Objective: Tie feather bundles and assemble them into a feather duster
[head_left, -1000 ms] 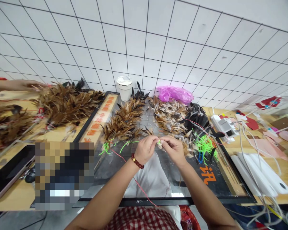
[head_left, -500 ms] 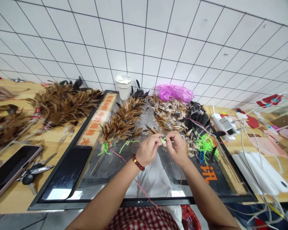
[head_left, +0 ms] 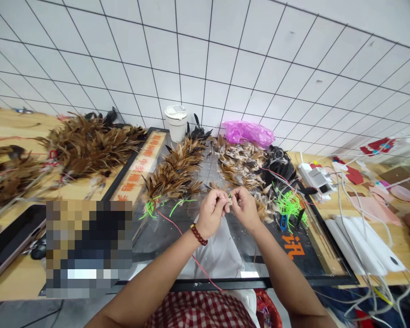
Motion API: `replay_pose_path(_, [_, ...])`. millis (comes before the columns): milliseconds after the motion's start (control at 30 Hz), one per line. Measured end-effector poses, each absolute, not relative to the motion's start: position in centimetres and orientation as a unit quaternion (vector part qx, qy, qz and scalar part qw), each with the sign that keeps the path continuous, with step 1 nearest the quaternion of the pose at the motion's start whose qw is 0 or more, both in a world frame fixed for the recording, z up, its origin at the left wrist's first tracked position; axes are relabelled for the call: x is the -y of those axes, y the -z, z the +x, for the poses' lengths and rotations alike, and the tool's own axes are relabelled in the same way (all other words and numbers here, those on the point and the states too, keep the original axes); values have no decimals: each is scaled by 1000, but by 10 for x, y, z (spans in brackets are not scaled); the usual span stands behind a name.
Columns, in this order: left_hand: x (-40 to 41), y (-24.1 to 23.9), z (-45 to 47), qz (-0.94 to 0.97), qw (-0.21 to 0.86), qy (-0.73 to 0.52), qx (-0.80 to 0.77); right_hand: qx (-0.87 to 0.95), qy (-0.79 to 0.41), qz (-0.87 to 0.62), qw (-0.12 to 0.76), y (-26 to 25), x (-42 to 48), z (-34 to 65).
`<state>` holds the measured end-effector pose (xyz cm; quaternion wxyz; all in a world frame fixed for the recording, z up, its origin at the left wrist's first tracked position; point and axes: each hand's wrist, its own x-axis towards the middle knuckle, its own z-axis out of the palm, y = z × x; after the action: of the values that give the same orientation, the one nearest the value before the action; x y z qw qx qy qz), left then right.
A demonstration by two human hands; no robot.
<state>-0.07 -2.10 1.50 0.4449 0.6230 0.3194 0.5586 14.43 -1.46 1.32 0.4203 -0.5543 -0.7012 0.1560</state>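
Fingers on the left hand (head_left: 210, 215) and the right hand (head_left: 245, 210) are pinched tight, tips close together, on a bit of green string (head_left: 230, 196). Most of the string is hidden by the fingers. It is held up over the middle of a glass board (head_left: 172, 266) with a black frame, which lies on the wooden worktop (head_left: 405, 269). A bracelet of dark red beads (head_left: 198, 234) goes around the left wrist.

Just past the hands, a heap of loose feathers (head_left: 242, 166) lies on the board. To the left of it is a long brown feather bunch (head_left: 176, 171), with green ends near the hands. Right of the hands sits a tangle of green strings (head_left: 290, 205), and a blue tool (head_left: 283, 222) is beside it. One thin pink wire (head_left: 200, 259) runs over the board's near edge.

Close to the board's far edge stands a white cup (head_left: 176, 123) with a lid. Also there is a crinkly purple plastic bag (head_left: 248, 132). Near the worktop's left edge are more brown feathers (head_left: 92, 148) and a phone (head_left: 15, 239). White slabs (head_left: 365, 248) lie past the board's right edge, with cords on top.
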Motion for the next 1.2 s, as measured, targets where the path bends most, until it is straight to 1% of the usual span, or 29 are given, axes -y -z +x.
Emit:
replay_pose_path(33, [22,-17,0,638,436,-554,-311,688,-192,-557,425,-15,13,146])
replay_pose_path(100, [26,-23,-2,712,370,-521,-290,651,-310,-548,423,-19,9,153])
replay_pose_path(167, [30,-28,-7,807,292,-443,-260,617,-423,-524,408,-26,7,161])
replay_pose_path(200, [34,-31,-12,846,257,-395,-250,610,-449,-517,399,-29,7,165])
replay_pose_path(267, [42,-35,-30,889,199,-320,-260,619,-429,-531,388,-37,12,170])
replay_pose_path(333, [50,-41,-61,881,147,-302,-332,653,-371,-549,367,-44,20,168])
replay_pose_path(400, [53,-48,-103,816,103,-323,-468,698,-330,-543,331,-48,28,159])
replay_pose_path(467, [48,-56,-149,733,59,-292,-611,740,-307,-523,290,-48,34,143])
replay_pose_path(533, [38,-63,-186,677,71,-188,-708,772,-289,-504,255,-43,36,122])
replay_pose_path(600, [25,-67,-206,657,96,-87,-743,787,-273,-505,226,-38,34,101])
replay_pose_path(633, [18,-67,-209,654,104,-60,-747,789,-265,-513,210,-36,33,92])
replay_pose_path(733, [1,-63,-199,663,154,5,-732,790,-205,-558,149,-37,30,76])
replay_pose_path(833, [-12,-53,-182,669,205,24,-714,781,-115,-608,89,-45,31,80])
replay_pose_path(900, [-18,-47,-175,671,219,36,-707,768,-97,-630,70,-52,33,88])
replay_pose_path(1000, [-24,-42,-171,670,203,36,-713,766,-136,-623,81,-55,34,89])
replay_pose_path(1067, [-22,-40,-171,661,184,6,-728,775,-187,-593,112,-49,32,80])
replay_pose_path(1133, [-17,-38,-172,650,193,-41,-734,771,-270,-551,171,-36,28,63])
replay_pose_path(1200, [-9,-36,-173,638,248,-92,-723,732,-375,-512,247,-21,26,44])
